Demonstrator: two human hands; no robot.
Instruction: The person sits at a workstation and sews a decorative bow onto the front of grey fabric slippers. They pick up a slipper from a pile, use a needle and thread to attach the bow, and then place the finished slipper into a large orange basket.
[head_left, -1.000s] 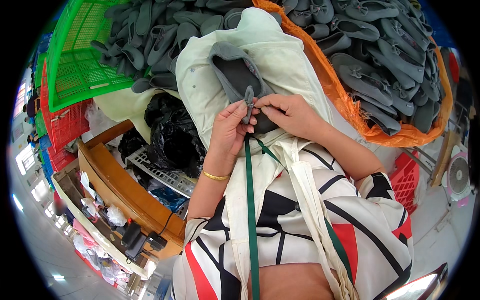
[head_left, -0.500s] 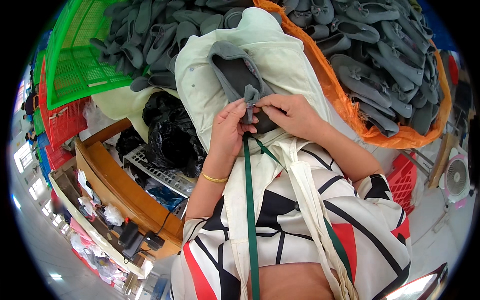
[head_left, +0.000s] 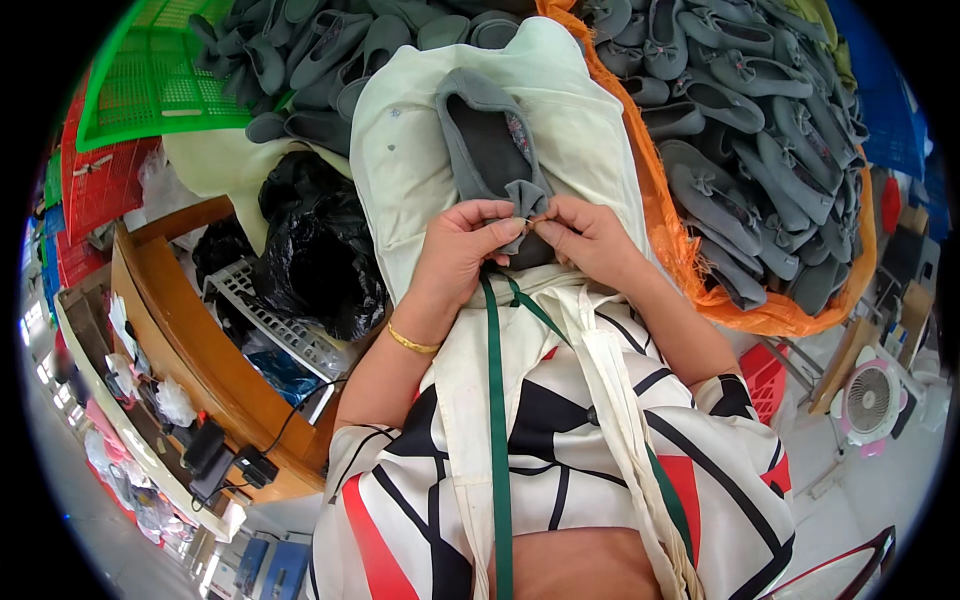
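Note:
A grey fabric slipper (head_left: 458, 135) lies on the pale cloth-covered cushion (head_left: 400, 170) in front of me, its toe end toward my body. At the toe stands a gathered grey bow (head_left: 524, 197). My left hand (head_left: 458, 248) pinches this bow between thumb and fingers from the left. From the right, my right hand (head_left: 592, 240) has thumb and fingertip pressed together close by the bow. Something thin shows between the two hands' fingertips, too small to make out. Part of the slipper's toe is hidden behind my fingers.
Grey slippers fill an orange sack (head_left: 655, 215) at the right, and more are heaped beside a green basket (head_left: 150, 85) at the far left. Left of me are a black plastic bag (head_left: 310, 200) and a wooden drawer unit (head_left: 190, 320). A fan (head_left: 870, 400) stands at right.
The view has shifted a little. My fingertips have come together at the bow, with the right hand's pinch slightly farther right. The slipper is still on the cushion.

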